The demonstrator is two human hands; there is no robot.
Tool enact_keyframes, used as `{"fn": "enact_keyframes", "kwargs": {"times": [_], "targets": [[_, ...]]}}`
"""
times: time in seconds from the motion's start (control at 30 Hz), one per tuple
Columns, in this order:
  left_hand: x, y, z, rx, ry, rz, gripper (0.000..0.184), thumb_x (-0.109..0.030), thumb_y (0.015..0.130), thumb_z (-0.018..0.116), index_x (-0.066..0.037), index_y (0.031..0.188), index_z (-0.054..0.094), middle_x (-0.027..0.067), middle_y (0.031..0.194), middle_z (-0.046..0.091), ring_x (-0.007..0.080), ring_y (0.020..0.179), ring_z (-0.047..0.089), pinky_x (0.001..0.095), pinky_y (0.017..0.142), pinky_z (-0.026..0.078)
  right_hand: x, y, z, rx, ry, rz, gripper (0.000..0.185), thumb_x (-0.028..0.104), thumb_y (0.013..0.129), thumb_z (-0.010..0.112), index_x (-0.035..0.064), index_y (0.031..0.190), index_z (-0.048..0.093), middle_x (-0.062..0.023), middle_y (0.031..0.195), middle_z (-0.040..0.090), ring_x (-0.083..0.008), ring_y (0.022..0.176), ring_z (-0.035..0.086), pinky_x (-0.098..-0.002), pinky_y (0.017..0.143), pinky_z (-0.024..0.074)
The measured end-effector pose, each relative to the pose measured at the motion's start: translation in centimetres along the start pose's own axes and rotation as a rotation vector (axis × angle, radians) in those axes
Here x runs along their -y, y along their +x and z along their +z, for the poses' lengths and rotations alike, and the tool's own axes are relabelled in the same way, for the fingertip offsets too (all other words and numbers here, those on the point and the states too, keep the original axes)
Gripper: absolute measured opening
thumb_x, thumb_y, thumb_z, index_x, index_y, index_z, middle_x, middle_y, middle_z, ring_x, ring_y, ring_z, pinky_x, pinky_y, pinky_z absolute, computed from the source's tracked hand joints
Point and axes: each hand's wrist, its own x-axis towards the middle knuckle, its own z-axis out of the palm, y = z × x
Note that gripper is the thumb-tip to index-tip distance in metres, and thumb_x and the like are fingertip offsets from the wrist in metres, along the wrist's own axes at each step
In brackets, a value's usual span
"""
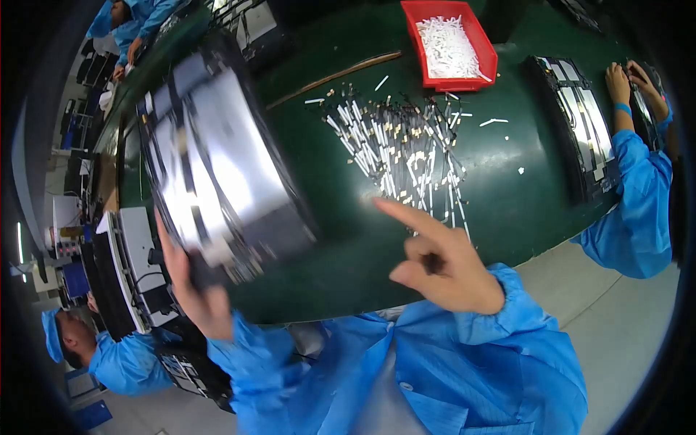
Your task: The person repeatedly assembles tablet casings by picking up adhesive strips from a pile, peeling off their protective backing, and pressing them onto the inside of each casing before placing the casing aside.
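Note:
My left hand (190,283) grips the lower left edge of a black-framed device panel (217,152) with a shiny metal back and dark cables; both are blurred. The panel is tilted over the left part of the table. My right hand (446,261) is raised above the front of the table, index finger stretched toward the panel, the other fingers bent, with nothing held. Just beyond that hand lies a loose pile of small cables with white strips (391,141).
A red bin (491,61) of white pieces stands behind the pile. At the right, another panel (583,119) lies on the green table (333,268) near a co-worker's hands (620,87). More people in blue sit at the left. Stacked panels stand at far left.

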Motion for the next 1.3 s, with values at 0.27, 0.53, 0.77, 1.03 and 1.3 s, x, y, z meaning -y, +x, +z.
{"fn": "enact_keyframes", "kwargs": {"times": [0.27,0.53,0.77,1.03,1.3], "targets": [[3.7,25.6,4.6,0.081,0.023,-0.085,0.053,-0.002,0.087,0.052,-0.005,0.137,0.036,0.0125,0.128,0.051,0.025,0.114,0.052,0.0368,0.098,0.04,-2.2,-8.2,-6.8,-0.581,-0.26,-0.011,0.035,0.025,0.088,0.057,-0.0001,0.112,0.06,0.0017,0.052,0.032,-0.0053,0.048,0.028,-0.0229,0.046,0.023],[6.7,30.9,4.1,0.183,0.396,-0.008,0.048,-0.008,0.089,0.052,-0.001,0.135,0.038,0.01,0.138,0.041,0.0205,0.127,0.038,0.0314,0.105,0.028,-2.6,-13.5,-12.3,-1.199,-0.551,-0.084,0.053,0.043,0.098,0.029,0.0033,0.103,0.065,0.0041,0.054,0.042,-0.0043,0.048,0.033,-0.0217,0.046,0.0241],[4.1,18.0,9.3,0.053,0.428,0.334,0.038,-0.019,0.092,0.053,-0.006,0.127,0.05,0.0057,0.128,0.051,0.0148,0.118,0.045,0.0271,0.096,0.033,-5.0,-14.4,-27.3,-1.498,-1.033,-0.139,0.054,0.044,0.098,0.031,0.0013,0.118,0.058,-0.0133,0.102,0.061,-0.0176,0.098,0.055,-0.0264,0.087,0.0403],[9.5,0.0,18.0,0.865,0.233,-0.251,0.036,-0.015,0.09,0.056,-0.002,0.123,0.051,0.0087,0.122,0.053,0.0183,0.116,0.048,0.0303,0.098,0.037,-7.3,-14.6,-31.3,-1.225,-0.867,0.037,0.053,0.043,0.097,0.034,0.0006,0.12,0.056,-0.017,0.117,0.058,-0.0229,0.111,0.052,-0.0299,0.098,0.0356],[17.1,-1.9,27.8,1.078,0.125,-0.717,0.054,-0.03,0.093,0.05,-0.002,0.136,0.033,0.0123,0.137,0.037,0.0199,0.126,0.036,0.0334,0.101,0.033,-5.3,-15.0,-31.4,-1.124,-0.455,0.165,0.054,0.046,0.096,0.037,0.0004,0.113,0.059,-0.008,0.1,0.063,-0.012,0.079,0.053,-0.0253,0.074,0.0429]]}}
